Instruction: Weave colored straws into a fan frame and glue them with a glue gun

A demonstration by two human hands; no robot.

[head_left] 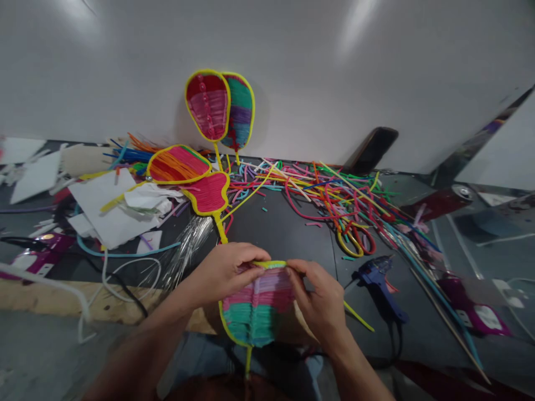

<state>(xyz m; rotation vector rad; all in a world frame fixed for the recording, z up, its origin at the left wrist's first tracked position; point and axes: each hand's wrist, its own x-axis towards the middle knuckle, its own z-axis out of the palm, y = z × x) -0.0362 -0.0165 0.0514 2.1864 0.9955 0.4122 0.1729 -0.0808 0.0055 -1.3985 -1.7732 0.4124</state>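
fingers (251, 252) of the left hand (232, 274) and right hand (321, 298) are clamped on the yellow rim (276, 264) of a striped fan (251, 318) — held at the near edge of the tabletop (271, 223), stem (248, 361) downward. a blue glue gun (376, 281) lies rightward.

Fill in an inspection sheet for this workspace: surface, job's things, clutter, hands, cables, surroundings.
Surface: dark table, wooden edge at left.
Job's things: striped fan, yellow-rimmed, handle toward the wearer; orange fan and pink fan lie beyond.
Clutter: stems heaped along the back, paper at left; scissors and glue gun at right.
Hands: left hand and right hand both pinch the striped fan's top rim.
Cables: white cable and black cable at left; cord at the glue gun.
Surroundings: pale wall; two overlapping fans upright before it; phone tilted at right.
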